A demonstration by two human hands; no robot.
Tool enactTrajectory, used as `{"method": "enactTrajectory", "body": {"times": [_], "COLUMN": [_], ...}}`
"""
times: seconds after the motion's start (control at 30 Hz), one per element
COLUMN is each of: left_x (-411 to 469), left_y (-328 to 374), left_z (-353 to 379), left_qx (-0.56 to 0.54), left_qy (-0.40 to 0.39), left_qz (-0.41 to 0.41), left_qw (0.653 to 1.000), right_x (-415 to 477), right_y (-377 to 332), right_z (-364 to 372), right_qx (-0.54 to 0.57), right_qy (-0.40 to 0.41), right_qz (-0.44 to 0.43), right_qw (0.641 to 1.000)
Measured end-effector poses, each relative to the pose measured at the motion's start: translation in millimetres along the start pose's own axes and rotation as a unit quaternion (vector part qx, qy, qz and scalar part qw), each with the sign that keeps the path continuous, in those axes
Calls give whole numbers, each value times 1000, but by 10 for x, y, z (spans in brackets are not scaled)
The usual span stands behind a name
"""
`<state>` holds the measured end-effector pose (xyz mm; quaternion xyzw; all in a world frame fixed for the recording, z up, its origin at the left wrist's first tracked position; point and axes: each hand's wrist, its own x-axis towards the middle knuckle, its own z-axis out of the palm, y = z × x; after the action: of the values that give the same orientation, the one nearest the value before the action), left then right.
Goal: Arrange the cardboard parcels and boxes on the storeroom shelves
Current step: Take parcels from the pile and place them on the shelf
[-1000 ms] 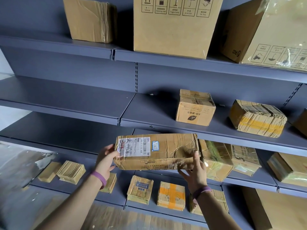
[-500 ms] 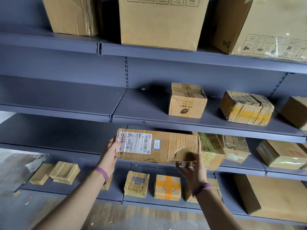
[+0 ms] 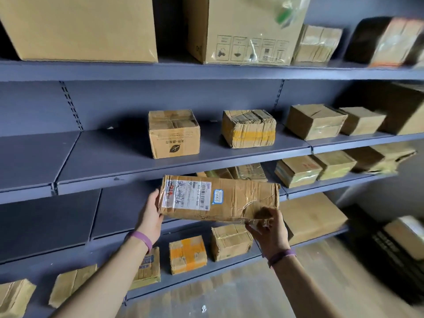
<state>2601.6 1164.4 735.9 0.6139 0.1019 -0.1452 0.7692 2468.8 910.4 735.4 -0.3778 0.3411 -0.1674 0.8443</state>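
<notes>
Midair before a grey shelf (image 3: 119, 210), a long parcel (image 3: 220, 198) is held with the left hand (image 3: 152, 214) curled round its left end and the right hand (image 3: 268, 228) pinching its lower right corner; placing seems underway, needing a forward push onto that shelf.

A floor of pale wooden planks (image 3: 241, 292) is stretching across the bottom of the view. A small white scrap (image 3: 203, 308) is lying on it near the lower edge. At the lower right a dark ribbed stack (image 3: 397, 260) is sitting on the floor, too blurred to identify. Above it a plain grey wall (image 3: 385, 193) is closing off the right side. High up, a crumpled clear plastic film (image 3: 284, 13) with a green patch is catching the light, and a dark rounded bundle (image 3: 364, 40) is resting at the upper right, also blurred.
</notes>
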Motion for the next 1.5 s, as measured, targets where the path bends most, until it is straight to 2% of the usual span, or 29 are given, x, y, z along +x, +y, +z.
{"method": "enactTrajectory", "body": {"times": [0.07, 0.23, 0.57, 0.9, 1.13, 1.37, 1.5], "left_x": [18, -35, -428, -665, -383, 135, 303], "left_y": [-79, -318, -985, -1518, -1940, -2269, -2324], "left_z": [345, 1243, 3312, 5104, 6288, 7787, 8558], "left_qx": [-5, -1, 50, 84, 151, 155, 156], "left_qy": [-17, -51, -180, -362, -405, -461, -464], "left_qz": [-13, -21, -32, -22, -33, -65, -86], "left_qw": [1000, 998, 982, 928, 901, 872, 868], "right_x": [51, 6, 88, 236, 817, 1685, 2067], "right_y": [-183, -698, -1849, -2638, -3055, -3819, -4295], "right_z": [-252, -882, -2437, -3762, -4388, -4857, -5064], "right_qx": [54, 32, 110, 215, 216, 227, 236], "right_qy": [25, 112, 192, 286, 321, 364, 382], "right_qz": [7, -46, -83, -122, -142, -166, -175], "right_qw": [998, 992, 972, 926, 911, 888, 876]}}
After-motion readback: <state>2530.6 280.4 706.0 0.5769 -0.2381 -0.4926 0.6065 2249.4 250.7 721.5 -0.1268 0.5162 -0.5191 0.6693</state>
